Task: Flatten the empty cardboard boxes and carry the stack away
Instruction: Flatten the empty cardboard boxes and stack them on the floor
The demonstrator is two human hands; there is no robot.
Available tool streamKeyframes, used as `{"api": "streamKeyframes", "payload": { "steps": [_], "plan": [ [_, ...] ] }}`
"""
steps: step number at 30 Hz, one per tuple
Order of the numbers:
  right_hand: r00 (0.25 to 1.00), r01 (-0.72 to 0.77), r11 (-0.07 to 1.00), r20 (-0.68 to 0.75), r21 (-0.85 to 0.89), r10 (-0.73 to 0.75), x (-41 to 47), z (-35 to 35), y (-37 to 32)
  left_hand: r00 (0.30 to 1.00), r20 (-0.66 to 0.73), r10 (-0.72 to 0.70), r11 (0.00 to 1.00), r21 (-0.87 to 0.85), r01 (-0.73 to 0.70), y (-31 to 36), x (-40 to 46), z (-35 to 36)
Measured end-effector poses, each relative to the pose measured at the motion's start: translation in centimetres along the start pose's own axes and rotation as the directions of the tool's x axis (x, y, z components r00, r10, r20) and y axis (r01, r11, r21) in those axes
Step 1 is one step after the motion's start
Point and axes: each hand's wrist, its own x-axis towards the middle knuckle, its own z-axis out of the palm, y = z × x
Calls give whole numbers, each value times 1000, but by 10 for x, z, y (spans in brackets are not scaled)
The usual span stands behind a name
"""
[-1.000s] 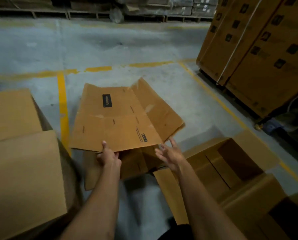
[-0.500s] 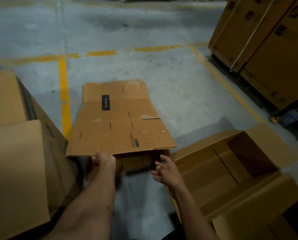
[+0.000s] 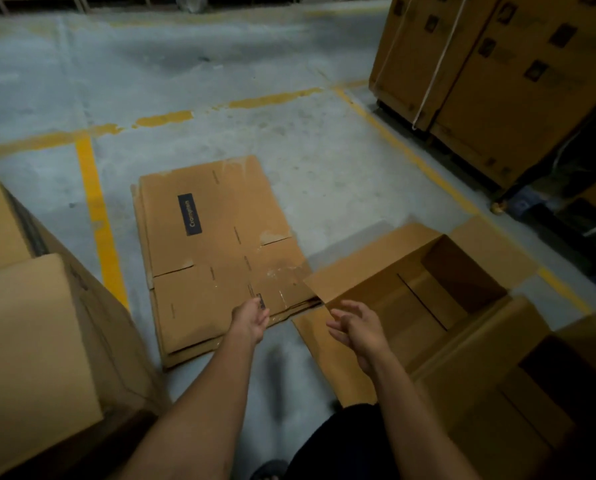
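Observation:
A flattened brown cardboard box [image 3: 217, 251] with a dark label lies on the concrete floor, on top of another flattened sheet whose edges show at its left and near sides. My left hand [image 3: 251, 317] hovers over its near right corner, fingers loose and holding nothing. My right hand [image 3: 355, 329] is open, fingers apart, just in front of the near flap of an upright empty box [image 3: 386, 289] whose top is open.
A large closed box [image 3: 30, 334] stands at my left. A second open box [image 3: 559, 382] sits at the lower right. Tall strapped cartons on a pallet [image 3: 518, 84] fill the far right. Yellow floor lines [image 3: 95, 216] run beside the flattened pile.
The flattened box has dropped from my left hand's grip to lie flat on the floor pile. My left hand has let go, and both hands have shifted to the right.

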Motion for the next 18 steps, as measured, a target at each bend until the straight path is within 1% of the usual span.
{"api": "streamKeyframes", "payload": {
  "steps": [4, 7, 9, 12, 15, 18],
  "plan": [
    [992, 42, 999, -122, 31, -37, -28, -58, 11, 979, 203, -19, 987, 162, -14, -31, -42, 41],
    [970, 68, 997, -238, 42, -56, -56, -104, 22, 943, 330, -34, 960, 273, -62, -55, -88, 83],
    [938, 102, 992, -340, 75, -71, -80, -132, 29, 905, 422, -51, 929, 352, -112, -74, -125, 111],
    [902, 162, 980, -420, 113, -101, -113, -171, 37, 829, 554, -83, 844, 481, -237, -105, -182, 148],
    [857, 215, 975, -492, 65, -156, -154, -214, 41, 751, 649, -122, 732, 570, -373, -141, -240, 172],
    [803, 279, 960, -548, 0, -234, -201, -254, 47, 698, 695, -172, 652, 612, -449, -183, -286, 183]
  ]
}}
